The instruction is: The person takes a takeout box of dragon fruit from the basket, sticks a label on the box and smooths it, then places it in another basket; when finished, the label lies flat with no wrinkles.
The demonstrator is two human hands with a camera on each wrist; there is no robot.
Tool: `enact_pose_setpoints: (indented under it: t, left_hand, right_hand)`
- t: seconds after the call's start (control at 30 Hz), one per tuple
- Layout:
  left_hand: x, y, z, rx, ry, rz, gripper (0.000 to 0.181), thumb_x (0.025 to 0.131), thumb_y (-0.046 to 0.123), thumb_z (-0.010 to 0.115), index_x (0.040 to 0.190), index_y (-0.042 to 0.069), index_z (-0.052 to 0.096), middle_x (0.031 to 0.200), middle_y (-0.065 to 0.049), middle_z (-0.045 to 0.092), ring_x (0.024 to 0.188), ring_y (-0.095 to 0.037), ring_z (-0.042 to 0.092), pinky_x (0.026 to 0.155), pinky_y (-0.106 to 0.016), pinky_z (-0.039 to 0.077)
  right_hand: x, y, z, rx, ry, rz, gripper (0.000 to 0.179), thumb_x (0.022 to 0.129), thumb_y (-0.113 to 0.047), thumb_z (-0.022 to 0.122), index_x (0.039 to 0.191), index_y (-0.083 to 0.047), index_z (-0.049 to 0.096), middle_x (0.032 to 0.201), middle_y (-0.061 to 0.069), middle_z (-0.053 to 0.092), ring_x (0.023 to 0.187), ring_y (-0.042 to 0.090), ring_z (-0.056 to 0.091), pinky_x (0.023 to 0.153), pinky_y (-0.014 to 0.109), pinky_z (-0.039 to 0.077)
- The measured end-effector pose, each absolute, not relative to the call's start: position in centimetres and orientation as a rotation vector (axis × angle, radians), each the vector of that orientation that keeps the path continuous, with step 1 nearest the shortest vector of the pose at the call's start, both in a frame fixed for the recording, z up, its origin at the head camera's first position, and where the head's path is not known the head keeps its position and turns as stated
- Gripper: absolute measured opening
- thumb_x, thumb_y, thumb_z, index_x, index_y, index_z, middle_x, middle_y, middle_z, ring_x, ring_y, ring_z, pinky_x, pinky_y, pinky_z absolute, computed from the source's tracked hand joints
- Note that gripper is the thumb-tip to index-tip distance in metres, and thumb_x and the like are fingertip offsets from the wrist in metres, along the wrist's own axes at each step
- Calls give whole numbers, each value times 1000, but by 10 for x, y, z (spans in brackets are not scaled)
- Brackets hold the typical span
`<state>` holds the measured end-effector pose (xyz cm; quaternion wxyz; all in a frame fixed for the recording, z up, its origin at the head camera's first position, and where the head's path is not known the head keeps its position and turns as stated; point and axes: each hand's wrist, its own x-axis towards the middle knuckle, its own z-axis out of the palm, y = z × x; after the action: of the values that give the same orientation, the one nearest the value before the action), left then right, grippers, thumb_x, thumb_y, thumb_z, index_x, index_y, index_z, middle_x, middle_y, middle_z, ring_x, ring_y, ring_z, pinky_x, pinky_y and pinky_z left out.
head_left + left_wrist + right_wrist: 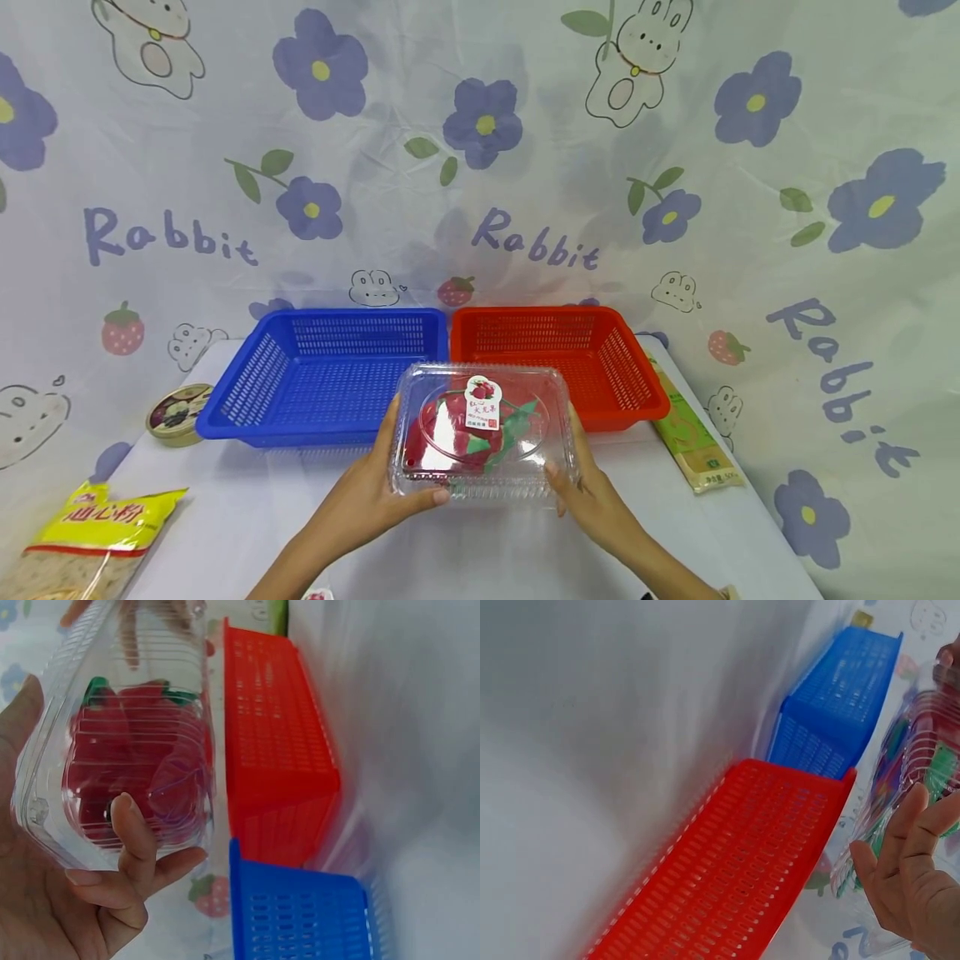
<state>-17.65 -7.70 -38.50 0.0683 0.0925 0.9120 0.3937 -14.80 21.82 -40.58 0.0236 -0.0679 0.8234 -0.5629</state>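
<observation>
Between both hands is a clear plastic clamshell box (420, 417) with a dragon fruit (450, 437) inside and a dragon-fruit sticker on its lid. My left hand (369, 492) grips the box's left side, thumb along the front edge; the left wrist view shows its fingers curled under the bottom. On the opposite side my right hand (592, 496) holds the box, its thumb at the front corner. The box is raised above the table, in front of a blue basket (300, 433) and a red basket (637, 408). Its lid hides part of the red basket's near rim.
A round tin (178, 414) stands left of the blue basket. At the front left lies a yellow-topped bag of pasta (101, 533). A green-and-tan packet (693, 442) lies beside the red basket. Behind everything hangs a patterned cloth (405, 208). The baskets stand side by side on the white table (450, 558).
</observation>
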Motion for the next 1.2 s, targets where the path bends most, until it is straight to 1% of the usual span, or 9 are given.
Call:
enact_pose_setpoints:
  t: [0.13, 0.2, 0.27, 0.4, 0.5, 0.63, 0.93, 1.13, 1.2]
  left_hand:
    - [-177, -76, -386, 273, 2761, 1180, 127, 70, 64, 79, 159, 36, -8, 150, -19, 46, 127, -50, 51, 86, -64, 51]
    - [-177, -76, -386, 271, 2779, 1167, 127, 70, 64, 79, 159, 37, -7, 148, -19, 48, 125, -50, 53, 84, -64, 52]
    - [-177, -74, -387, 267, 2802, 1152, 127, 69, 65, 79, 158, 37, -7, 145, -20, 51, 122, -50, 55, 83, -64, 53]
    - [-176, -72, -387, 250, 2835, 1115, 128, 69, 67, 78, 159, 35, -6, 141, -21, 54, 116, -49, 59, 82, -63, 53]
    - [-175, -70, -387, 244, 2850, 1085, 129, 68, 69, 77, 160, 32, -6, 141, -22, 55, 115, -49, 60, 83, -63, 53]
    - [-174, -68, -386, 260, 2870, 1067, 130, 68, 72, 75, 160, 29, -5, 140, -23, 55, 115, -48, 60, 83, -62, 53]
    - [-178, -62, -391, 241, 2902, 1059, 133, 66, 78, 72, 160, 27, -5, 138, -20, 57, 114, -42, 63, 83, -59, 53]
    - [-176, -60, -390, 248, 2896, 1051, 131, 67, 79, 71, 160, 27, -5, 138, -21, 57, 113, -43, 63, 83, -59, 53]
    - [-176, -59, -390, 259, 2886, 1059, 130, 68, 77, 72, 160, 27, -5, 139, -21, 56, 114, -44, 62, 83, -60, 53]
  right_hand:
    - [-151, 217, -403, -152, 2537, -1757, 78, 101, -29, 53, 160, -34, 2, 156, 22, 29, 75, 21, 56, 77, 46, 48]
    - [-152, 216, -403, -145, 2523, -1773, 77, 101, -31, 51, 160, -32, 2, 162, 18, 20, 97, 27, 55, 84, 55, 47]
    - [-154, 216, -404, -157, 2492, -1801, 76, 101, -32, 48, 160, -32, 1, 164, 15, 13, 114, 35, 49, 90, 62, 45]
    - [-157, 217, -405, -180, 2406, -1892, 75, 100, -32, 47, 160, -34, 1, 166, 11, 3, 137, 41, 24, 89, 57, 48]
    - [-159, 218, -405, -146, 2368, -1936, 75, 99, -31, 48, 159, -38, 4, 165, 9, 5, 123, 38, 39, 70, 40, 53]
    - [-161, 218, -404, -88, 2347, -1970, 74, 98, -30, 48, 159, -40, 7, 165, 9, 8, 100, 29, 49, 56, 32, 50]
    - [-166, 221, -401, -48, 2297, -2025, 71, 98, -31, 45, 160, -37, 9, 164, 12, 13, 100, 27, 49, 57, 28, 47]
    - [-170, 225, -401, -14, 2255, -2071, 68, 99, -28, 42, 159, -40, 12, 144, 14, 40, 90, 24, 53, 58, 26, 45]
    - [-172, 227, -402, -8, 2248, -2085, 67, 99, -27, 42, 159, -38, 14, 139, 15, 43, 90, 23, 52, 58, 25, 44]
